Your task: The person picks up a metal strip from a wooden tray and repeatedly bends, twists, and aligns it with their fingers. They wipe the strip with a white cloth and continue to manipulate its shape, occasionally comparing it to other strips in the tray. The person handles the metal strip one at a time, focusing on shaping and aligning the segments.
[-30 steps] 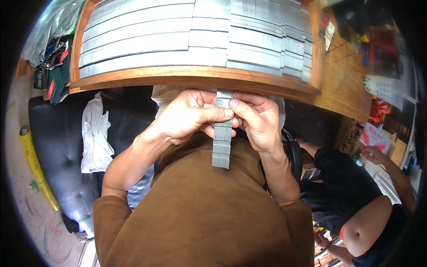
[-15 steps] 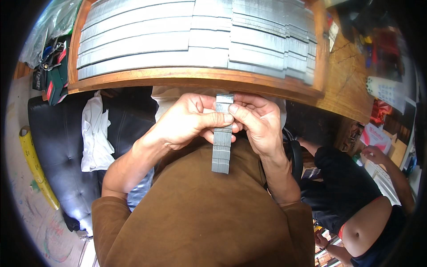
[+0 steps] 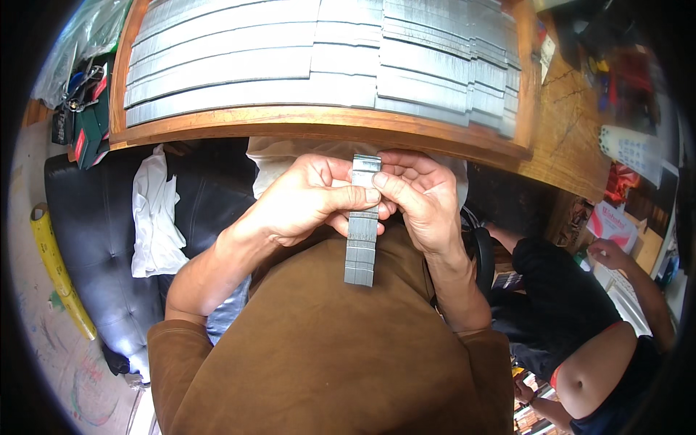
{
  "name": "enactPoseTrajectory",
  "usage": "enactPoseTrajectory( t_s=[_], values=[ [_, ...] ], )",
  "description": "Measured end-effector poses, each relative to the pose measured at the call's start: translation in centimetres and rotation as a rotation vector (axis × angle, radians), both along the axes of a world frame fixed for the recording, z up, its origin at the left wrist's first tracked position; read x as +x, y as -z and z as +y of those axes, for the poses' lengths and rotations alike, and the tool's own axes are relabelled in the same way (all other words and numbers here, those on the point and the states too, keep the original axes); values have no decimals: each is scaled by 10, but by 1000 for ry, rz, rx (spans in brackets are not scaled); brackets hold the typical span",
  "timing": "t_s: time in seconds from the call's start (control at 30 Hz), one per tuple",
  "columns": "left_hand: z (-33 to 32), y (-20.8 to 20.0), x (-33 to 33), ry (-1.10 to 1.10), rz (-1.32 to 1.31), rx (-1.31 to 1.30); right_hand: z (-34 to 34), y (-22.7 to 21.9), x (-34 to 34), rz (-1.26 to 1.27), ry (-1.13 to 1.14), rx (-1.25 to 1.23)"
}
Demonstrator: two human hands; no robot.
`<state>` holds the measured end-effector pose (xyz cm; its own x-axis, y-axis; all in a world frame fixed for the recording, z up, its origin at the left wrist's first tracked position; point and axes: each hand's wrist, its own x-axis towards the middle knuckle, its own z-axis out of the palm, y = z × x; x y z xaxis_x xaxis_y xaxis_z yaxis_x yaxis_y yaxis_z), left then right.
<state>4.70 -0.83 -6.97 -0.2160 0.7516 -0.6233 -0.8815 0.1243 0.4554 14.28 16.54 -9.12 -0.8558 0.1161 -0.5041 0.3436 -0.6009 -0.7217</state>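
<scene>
Grey segmented strip (image 3: pixel 360 250) right here over the brown shirt (image 3: pixel 341 355), left hand (image 3: pixel 312 194) pinching it firmly near mid-length, thumb on top, right hand (image 3: pixel 422 194) pinched onto its right edge a touch farther up! Looks like a two-handed adjusting step; the next move calls for even pressure, segments in line. Lower end ungripped, room either side; upper end near the wooden tray (image 3: pixel 319 123), whose rim crowds the way forward, grey pieces (image 3: pixel 225 69) packed beyond.

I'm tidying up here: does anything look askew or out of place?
The white cloth lies crumpled on the black tufted seat at left. In the wooden tray, rows of gray metal pieces step unevenly toward the right. The held stack looks fairly straight.
</scene>
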Motion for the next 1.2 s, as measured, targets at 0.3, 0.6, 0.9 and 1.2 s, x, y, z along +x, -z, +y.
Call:
enactPoseTrajectory(
  t_s=[0.3,0.6,0.9,1.2],
  values=[
    [0,1,3,0,-6,4,3,0,1,-15,-25,-2],
    [0,2,6,-6,-2,7,2,0,1,-16,-26,-7],
    [0,2,5,-9,-9,9,2,0,1,-15,-24,4],
    [0,4,6,-10,-21,17,3,-2,1,-23,-33,12]
  ],
)
